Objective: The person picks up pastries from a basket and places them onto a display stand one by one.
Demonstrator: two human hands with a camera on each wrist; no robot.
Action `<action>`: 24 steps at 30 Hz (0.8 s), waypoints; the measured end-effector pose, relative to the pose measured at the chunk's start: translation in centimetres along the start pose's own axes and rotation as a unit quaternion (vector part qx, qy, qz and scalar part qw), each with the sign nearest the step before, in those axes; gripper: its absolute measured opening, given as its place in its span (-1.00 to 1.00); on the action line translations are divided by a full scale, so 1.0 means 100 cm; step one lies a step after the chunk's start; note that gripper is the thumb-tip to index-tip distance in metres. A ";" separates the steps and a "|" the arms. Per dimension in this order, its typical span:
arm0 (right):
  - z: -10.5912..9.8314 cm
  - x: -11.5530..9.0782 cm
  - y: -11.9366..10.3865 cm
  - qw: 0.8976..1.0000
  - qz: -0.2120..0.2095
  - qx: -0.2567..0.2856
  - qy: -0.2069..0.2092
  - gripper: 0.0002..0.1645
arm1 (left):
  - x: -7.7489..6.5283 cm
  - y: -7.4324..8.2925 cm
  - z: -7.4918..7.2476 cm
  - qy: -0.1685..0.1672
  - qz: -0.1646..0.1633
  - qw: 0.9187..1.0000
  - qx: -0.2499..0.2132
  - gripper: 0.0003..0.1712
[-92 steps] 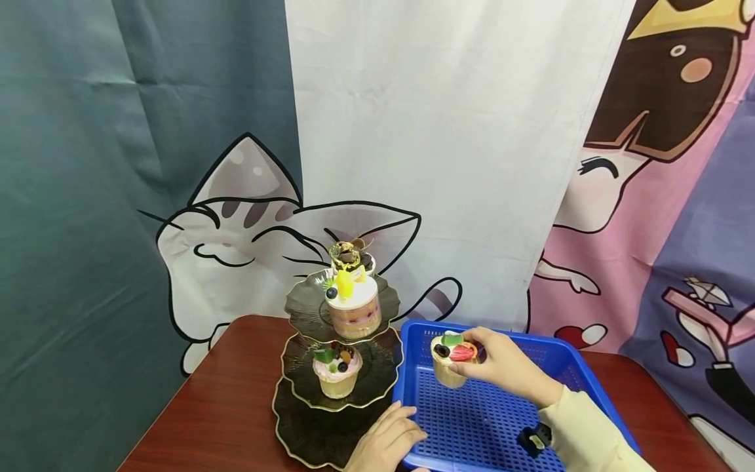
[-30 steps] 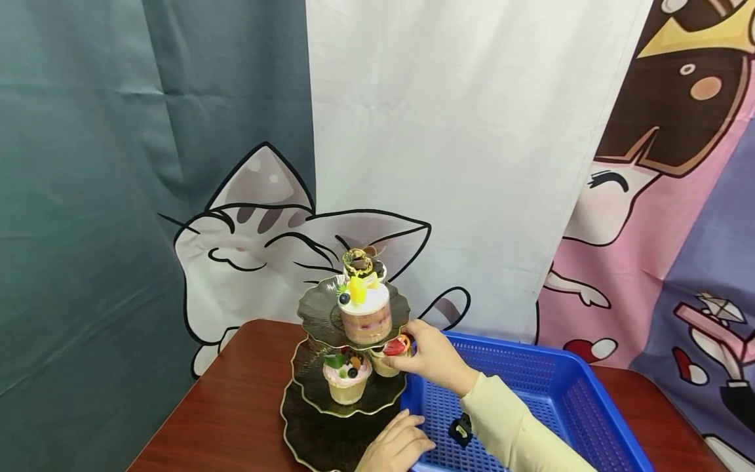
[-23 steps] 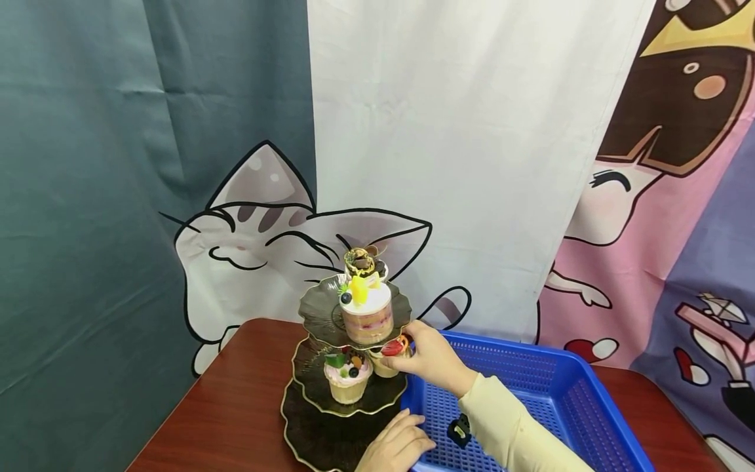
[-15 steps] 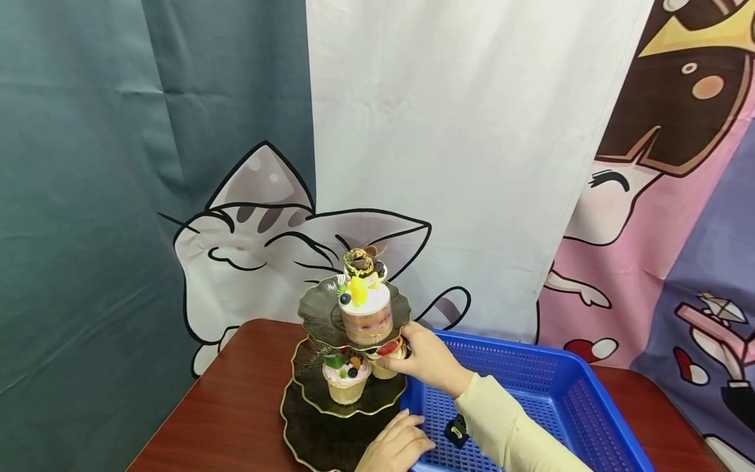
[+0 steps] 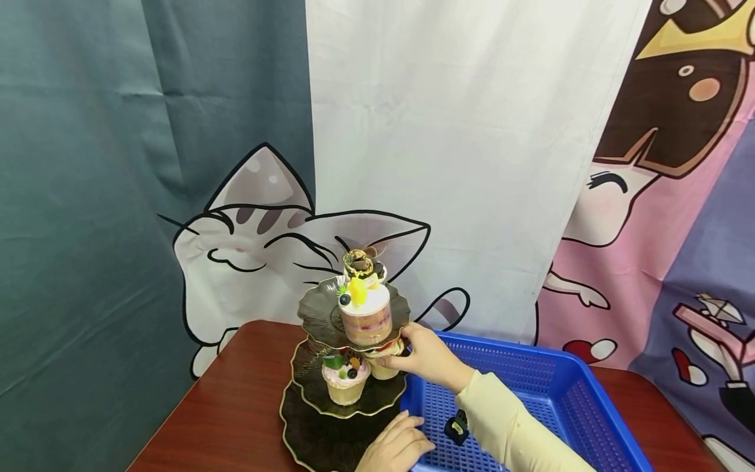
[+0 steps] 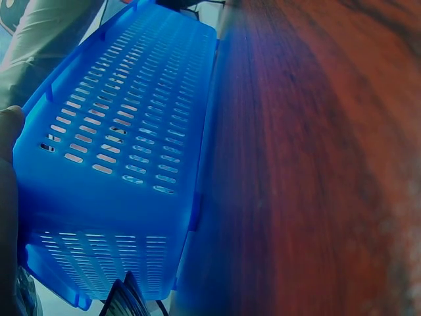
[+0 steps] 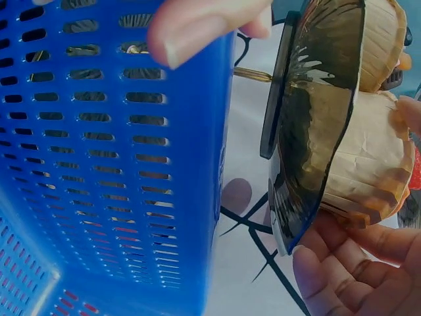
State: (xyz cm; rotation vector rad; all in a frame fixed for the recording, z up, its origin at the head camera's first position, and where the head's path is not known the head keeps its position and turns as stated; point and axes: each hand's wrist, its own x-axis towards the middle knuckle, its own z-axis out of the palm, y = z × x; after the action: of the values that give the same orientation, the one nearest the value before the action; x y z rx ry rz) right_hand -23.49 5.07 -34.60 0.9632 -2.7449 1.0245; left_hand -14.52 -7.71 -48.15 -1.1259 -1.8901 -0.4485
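Observation:
In the head view my right hand [image 5: 429,359] grips a cupcake [image 5: 386,372] topped with red fruit at the right side of a three-tier dark glass stand's middle plate [image 5: 377,397]. The top plate partly hides its topping. In the right wrist view the cupcake's pleated wrapper [image 7: 368,161] stands against the plate, my fingers around it. A pink-topped cupcake [image 5: 345,383] sits beside it. Above, a layered cake cup [image 5: 366,321] and a chocolate-topped one [image 5: 362,263] stand on the top plate [image 5: 318,313]. My left hand [image 5: 398,443] rests over the blue basket's rim [image 5: 417,393], fingers extended.
The blue basket stands right of the tiered stand, overlapping its side in the head view. A small black device [image 5: 457,427] shows beside the right sleeve [image 5: 513,419]. The stand's wide bottom plate [image 5: 330,432] lies on the brown table [image 5: 224,387]. A printed curtain [image 5: 466,164] hangs behind.
Since the oldest frame, the right hand has carried the cupcake left from above the basket to the middle plate. Lately it shifts slightly further left beneath the top plate. The left hand stays put.

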 end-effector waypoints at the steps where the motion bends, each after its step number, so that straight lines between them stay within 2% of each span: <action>1: 0.000 0.000 0.000 1.000 -0.001 0.002 0.000 -0.50 | 0.000 0.000 0.000 0.000 0.001 1.000 0.002 -0.43; 11: 0.000 0.000 0.002 1.000 -0.009 0.011 -0.006 -0.44 | 0.001 0.000 0.001 0.000 0.002 1.000 0.004 -0.40; 24: 0.000 0.000 0.002 1.000 -0.008 0.006 -0.005 -0.49 | 0.001 0.000 0.000 0.000 -0.001 1.000 0.003 -0.43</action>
State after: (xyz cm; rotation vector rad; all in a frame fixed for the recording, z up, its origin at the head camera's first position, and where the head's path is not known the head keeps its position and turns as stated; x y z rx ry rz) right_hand -23.59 5.21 -34.70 0.9918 -2.7376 1.0369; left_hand -14.49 -7.65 -48.11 -1.1204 -1.8922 -0.4440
